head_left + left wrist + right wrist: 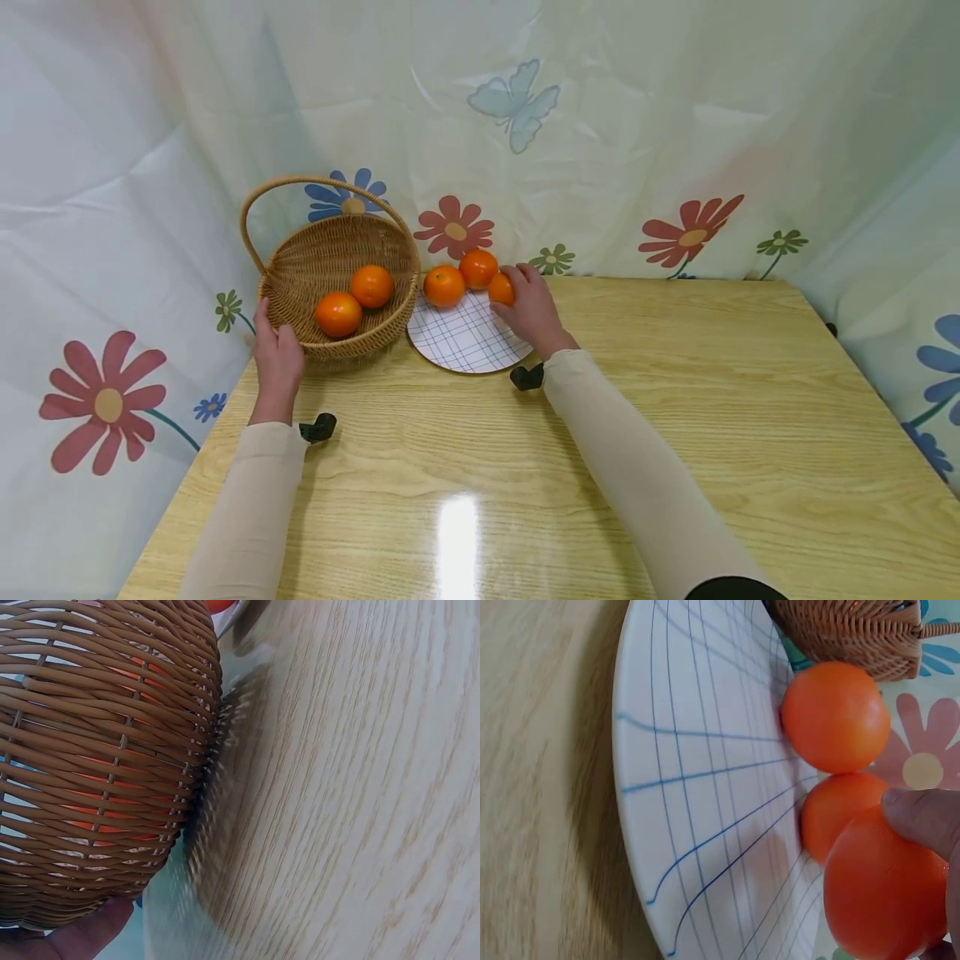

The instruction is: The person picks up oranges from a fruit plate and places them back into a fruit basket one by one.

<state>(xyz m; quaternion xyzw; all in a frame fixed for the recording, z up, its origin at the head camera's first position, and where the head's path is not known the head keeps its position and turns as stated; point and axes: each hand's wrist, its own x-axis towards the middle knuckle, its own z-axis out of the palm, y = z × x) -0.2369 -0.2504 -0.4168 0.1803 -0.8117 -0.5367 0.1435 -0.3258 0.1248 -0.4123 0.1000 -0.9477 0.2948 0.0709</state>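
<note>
A wicker basket (330,250) with a tall handle holds two oranges, one (338,314) nearer the front and one (372,287) behind it. My left hand (277,354) grips the basket's left front rim; in the left wrist view a finger (90,930) lies against the weave. Over the right side of a white plate (472,333) with blue grid lines, my right hand (531,308) grips an orange (885,889), thumb on its surface. Two more oranges, one at left (444,286) and one behind (478,268), sit at the plate's back edge.
Everything stands on a light wooden table (675,400). A pale curtain (600,167) printed with flowers and a butterfly hangs right behind the basket and plate. The basket's right side stands close against the plate's left edge.
</note>
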